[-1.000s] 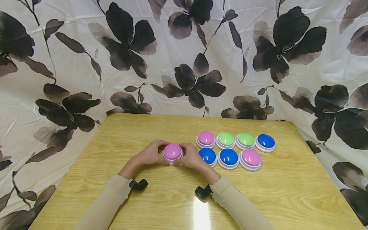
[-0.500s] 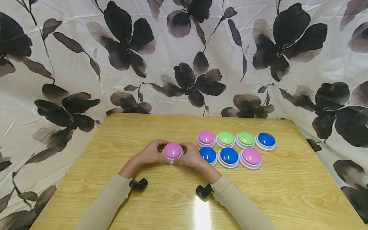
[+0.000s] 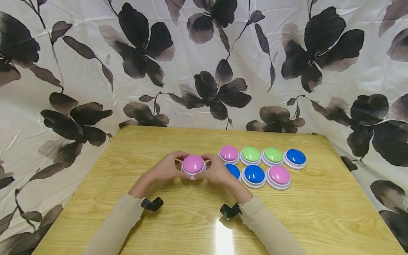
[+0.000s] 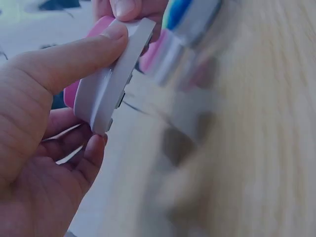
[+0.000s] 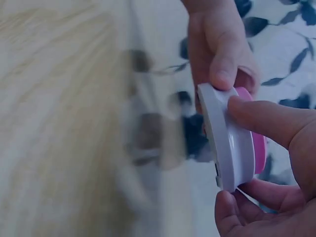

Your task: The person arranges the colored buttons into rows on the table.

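A round push button [image 3: 193, 164] with a glossy pink dome and white base is held between both hands in the head view. My left hand [image 3: 167, 167] grips its left side, thumb on the near edge and fingers round the far side. From the right, my right hand [image 3: 217, 170] grips it the same way. In the left wrist view the button's white base [image 4: 106, 84] is clear of the table, small feet showing underneath. The right wrist view shows the white rim [image 5: 229, 138] between thumb and fingers.
Right of the hands, several more buttons stand in two rows: a pink one [image 3: 229, 153], green ones [image 3: 251, 154] and a blue one [image 3: 295, 156] behind, blue ones [image 3: 254, 174] and a pink one [image 3: 279, 175] in front. A floral cloth [image 3: 178, 63] hangs behind the wooden table [image 3: 191, 226].
Both hands have raised the pink button slightly toward the head camera, so it looks a little larger and higher. The right hand now covers more of the nearest blue button.
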{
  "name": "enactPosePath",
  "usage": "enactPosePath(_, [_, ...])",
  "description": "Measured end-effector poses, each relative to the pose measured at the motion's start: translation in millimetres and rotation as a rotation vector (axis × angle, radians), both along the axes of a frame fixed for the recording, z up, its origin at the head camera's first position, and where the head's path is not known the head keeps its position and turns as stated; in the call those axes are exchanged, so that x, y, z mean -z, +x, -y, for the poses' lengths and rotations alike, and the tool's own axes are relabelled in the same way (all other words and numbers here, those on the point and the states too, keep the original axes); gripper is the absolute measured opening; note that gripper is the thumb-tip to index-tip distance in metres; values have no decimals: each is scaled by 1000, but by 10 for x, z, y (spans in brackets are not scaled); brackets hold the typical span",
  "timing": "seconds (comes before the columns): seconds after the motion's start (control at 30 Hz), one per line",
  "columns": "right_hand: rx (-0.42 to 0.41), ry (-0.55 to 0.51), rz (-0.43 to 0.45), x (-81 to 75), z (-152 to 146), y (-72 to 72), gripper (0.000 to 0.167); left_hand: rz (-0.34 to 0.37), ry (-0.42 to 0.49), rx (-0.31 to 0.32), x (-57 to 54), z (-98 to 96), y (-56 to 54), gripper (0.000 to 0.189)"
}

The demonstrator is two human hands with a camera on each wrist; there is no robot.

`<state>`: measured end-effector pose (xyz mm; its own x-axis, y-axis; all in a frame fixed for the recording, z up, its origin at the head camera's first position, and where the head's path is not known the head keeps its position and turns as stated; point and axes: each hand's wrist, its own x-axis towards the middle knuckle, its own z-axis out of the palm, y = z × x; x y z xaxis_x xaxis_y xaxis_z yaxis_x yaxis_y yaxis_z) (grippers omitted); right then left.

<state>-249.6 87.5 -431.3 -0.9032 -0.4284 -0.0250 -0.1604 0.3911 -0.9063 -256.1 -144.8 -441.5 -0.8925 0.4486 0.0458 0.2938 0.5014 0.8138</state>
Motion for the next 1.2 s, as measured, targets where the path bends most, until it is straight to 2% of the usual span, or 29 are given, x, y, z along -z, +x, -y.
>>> enactPosePath(0.2, [-6,15,-63,-245,-138,23,76,-79,2,-4,-282,-126,46,77])
enactPosePath(0.4, [19,65,-106,-459,-350,2,73,-141,-12,42,-528,-352,-35,74])
enactPosePath(0.57, [17,46,-116,-634,-595,12,72,-186,-26,90,-677,-600,-101,75])
enactPosePath(0.73, [36,42,-115,-769,-869,17,74,-224,-40,115,-793,-877,-159,77])
enactPosePath(0.9, [70,40,-122,-810,-1109,0,76,-245,-69,149,-891,-1126,-220,76])
enactPosePath(1.07, [94,26,-105,-814,-1342,-11,74,-239,-63,222,-938,-1344,-314,73])
enactPosePath(1.2, [108,33,-69,-827,-1529,-20,73,-220,-39,279,-932,-1520,-402,72])
